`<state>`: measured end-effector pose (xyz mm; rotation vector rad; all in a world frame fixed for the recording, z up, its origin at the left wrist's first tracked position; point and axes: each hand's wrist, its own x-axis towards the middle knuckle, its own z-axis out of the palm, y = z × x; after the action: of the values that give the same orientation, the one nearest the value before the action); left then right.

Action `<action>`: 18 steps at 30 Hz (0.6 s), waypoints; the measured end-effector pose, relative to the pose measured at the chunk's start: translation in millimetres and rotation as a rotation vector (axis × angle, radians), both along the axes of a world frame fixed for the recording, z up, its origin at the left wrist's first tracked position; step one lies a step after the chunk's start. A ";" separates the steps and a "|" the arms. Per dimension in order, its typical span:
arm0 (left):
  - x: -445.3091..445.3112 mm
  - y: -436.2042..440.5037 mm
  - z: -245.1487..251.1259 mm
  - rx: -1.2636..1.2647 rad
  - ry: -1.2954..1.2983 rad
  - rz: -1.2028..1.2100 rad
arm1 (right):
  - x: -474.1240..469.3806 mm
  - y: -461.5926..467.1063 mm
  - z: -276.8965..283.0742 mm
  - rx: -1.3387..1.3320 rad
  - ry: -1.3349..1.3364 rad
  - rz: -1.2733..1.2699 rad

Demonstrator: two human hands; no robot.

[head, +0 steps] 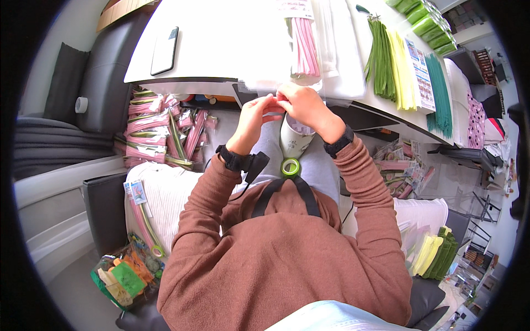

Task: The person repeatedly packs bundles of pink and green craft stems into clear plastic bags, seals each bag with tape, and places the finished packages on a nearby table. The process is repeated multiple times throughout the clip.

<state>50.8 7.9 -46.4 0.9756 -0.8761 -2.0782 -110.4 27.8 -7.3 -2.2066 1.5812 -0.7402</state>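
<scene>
My left hand (pixel 253 119) and my right hand (pixel 305 104) meet at the table's front edge, thumbs and fingertips drawn together. Whatever is between the fingertips is too small or too clear to make out. Just beyond my right hand lies a clear plastic bag (pixel 309 12) of pink pipe cleaners (pixel 305 47), with a printed card at its far end. Below the hands, a white patterned cup-shaped container (pixel 295 142) stands between my thighs. A roll of green tape (pixel 290 167) rests on my lap near its base.
A phone (pixel 165 51) lies on the white table (pixel 207 37). Clear plastic sleeves (pixel 345 53) and bundles of green (pixel 381 62), yellow (pixel 401 70) and teal pipe cleaners (pixel 439 91) are at right. Packed pink kits (pixel 147 128) are heaped below left, and more kits (pixel 399 165) below right.
</scene>
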 end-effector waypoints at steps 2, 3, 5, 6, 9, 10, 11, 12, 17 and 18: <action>-1.2 -7.2 -3.6 0.054 0.031 -0.035 | 2.9 4.2 0.6 -0.117 0.127 0.030; -2.2 -10.4 -5.4 0.080 0.021 -0.053 | 3.7 6.4 1.3 -0.119 0.167 0.039; -4.0 -15.9 -8.2 0.114 0.034 -0.099 | 4.2 10.0 3.4 -0.131 0.239 0.059; -4.6 -17.7 -8.8 0.054 0.015 -0.137 | 3.7 10.9 4.5 -0.108 0.239 0.063; -8.7 -19.0 -7.8 -0.001 -0.058 -0.128 | 1.3 14.3 6.9 -0.085 0.138 0.065; -10.4 -18.2 -6.7 -0.017 -0.023 -0.127 | -0.6 16.8 7.9 -0.087 0.052 0.048; -11.9 -17.6 -5.4 -0.006 -0.035 -0.113 | -3.9 19.9 9.5 -0.079 -0.035 0.024; -12.4 -17.6 -3.9 -0.010 -0.016 -0.116 | -7.6 21.7 11.6 -0.077 -0.162 -0.007; -8.7 -20.5 -2.4 -0.001 -0.034 -0.093 | -69.6 64.1 39.7 -0.060 -1.166 -0.237; -8.0 -20.9 -3.6 0.008 -0.026 -0.089 | -85.2 77.4 45.8 -0.131 -1.265 -0.319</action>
<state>42.8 -13.0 -50.0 0.9862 -0.9410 -2.1497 -195.6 105.2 38.5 -0.9968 1.1353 -1.8444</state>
